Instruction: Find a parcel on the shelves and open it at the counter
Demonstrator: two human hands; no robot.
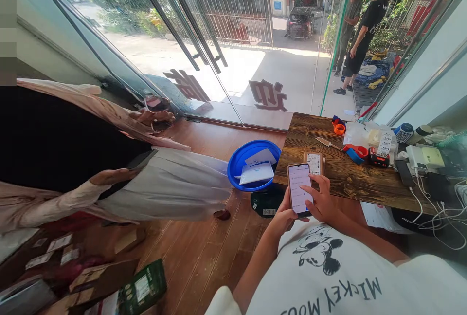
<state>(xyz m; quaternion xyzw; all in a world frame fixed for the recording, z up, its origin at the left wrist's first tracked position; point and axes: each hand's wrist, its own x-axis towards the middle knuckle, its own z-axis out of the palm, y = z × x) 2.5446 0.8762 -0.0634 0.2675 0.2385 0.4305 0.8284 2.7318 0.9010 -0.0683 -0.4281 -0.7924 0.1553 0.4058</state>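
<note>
Near the table's front left corner, my left hand (286, 213) is wrapped round the lower left side of a smartphone (298, 193) with a lit, mostly white screen. My right hand (323, 201) hovers at the phone's right side, fingers apart, with a fingertip at the screen. Whether that fingertip touches the glass I cannot tell. Just behind the phone, a small brown parcel with a white label (314, 164) lies on the dark wooden table (302, 132), partly covered by the phone. A knife (327, 143) rests further back.
A blue basin (233, 178) with white packages stands left of the table. Tape rolls (339, 129), a label roll (384, 144) and tangled charger cables (438, 217) occupy the right side. Another person (120, 159) stands at left. Boxes and a green bag (144, 286) lie lower left.
</note>
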